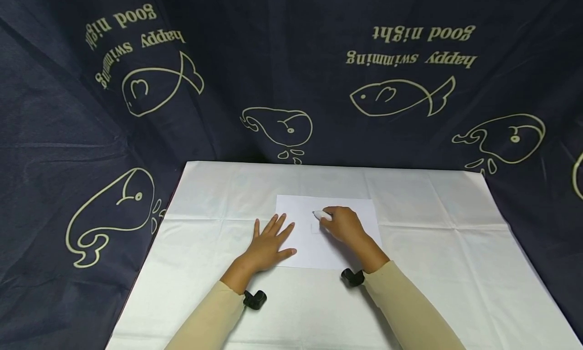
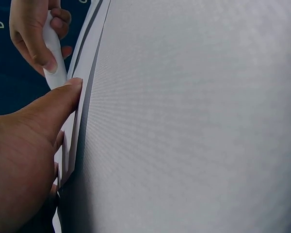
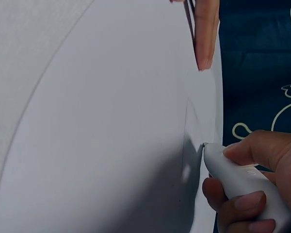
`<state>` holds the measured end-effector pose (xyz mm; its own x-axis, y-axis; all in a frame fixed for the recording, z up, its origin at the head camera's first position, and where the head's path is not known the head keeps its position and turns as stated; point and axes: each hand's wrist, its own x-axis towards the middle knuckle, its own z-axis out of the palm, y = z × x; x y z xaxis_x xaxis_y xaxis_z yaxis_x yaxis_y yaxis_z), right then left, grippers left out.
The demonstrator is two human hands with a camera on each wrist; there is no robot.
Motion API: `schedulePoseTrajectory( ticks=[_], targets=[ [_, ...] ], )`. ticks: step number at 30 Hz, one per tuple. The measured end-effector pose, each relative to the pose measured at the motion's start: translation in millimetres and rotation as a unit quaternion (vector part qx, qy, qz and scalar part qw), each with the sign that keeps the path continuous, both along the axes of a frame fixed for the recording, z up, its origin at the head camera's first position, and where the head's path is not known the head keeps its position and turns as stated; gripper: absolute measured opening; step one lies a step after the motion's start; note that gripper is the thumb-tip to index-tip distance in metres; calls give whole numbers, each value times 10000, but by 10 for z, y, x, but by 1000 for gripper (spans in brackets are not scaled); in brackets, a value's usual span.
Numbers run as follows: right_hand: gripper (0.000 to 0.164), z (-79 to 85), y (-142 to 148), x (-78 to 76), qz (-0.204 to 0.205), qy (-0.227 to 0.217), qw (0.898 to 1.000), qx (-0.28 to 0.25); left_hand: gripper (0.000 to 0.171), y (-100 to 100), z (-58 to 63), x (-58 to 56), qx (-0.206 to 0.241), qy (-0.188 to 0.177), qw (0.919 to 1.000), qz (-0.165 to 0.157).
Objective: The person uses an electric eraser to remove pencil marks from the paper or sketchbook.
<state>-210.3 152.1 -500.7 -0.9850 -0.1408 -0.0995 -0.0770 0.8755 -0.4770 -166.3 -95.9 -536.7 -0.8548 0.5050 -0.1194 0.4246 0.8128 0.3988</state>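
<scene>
A white sheet of paper (image 1: 296, 206) lies on the table. My left hand (image 1: 265, 250) rests with spread fingers on its left part, the thumb near the lower edge. My right hand (image 1: 344, 226) grips a thick, white, pen-shaped tool (image 3: 242, 182) with a small dark tip. In the right wrist view the tip meets the paper or sits just above it; which, I cannot tell. Faint thin lines forming a small box (image 1: 315, 228) show on the sheet, just below the tip in the head view. Whether they are drawn or cut is unclear.
A white cloth with fold creases covers the table (image 1: 419, 203). Behind and beside it hangs a dark blue curtain (image 1: 273, 61) with fish and whale outlines and lettering. Small black devices sit at both wrists, by the beige sleeves (image 1: 410, 304).
</scene>
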Motion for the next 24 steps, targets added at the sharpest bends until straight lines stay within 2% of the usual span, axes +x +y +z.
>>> schedulePoseTrajectory(
  ticks=[24],
  targets=[
    [33,2,-23,13,-8,107,9999,-99,73,-4,-9,-8,2,-34,10000,7]
  ],
)
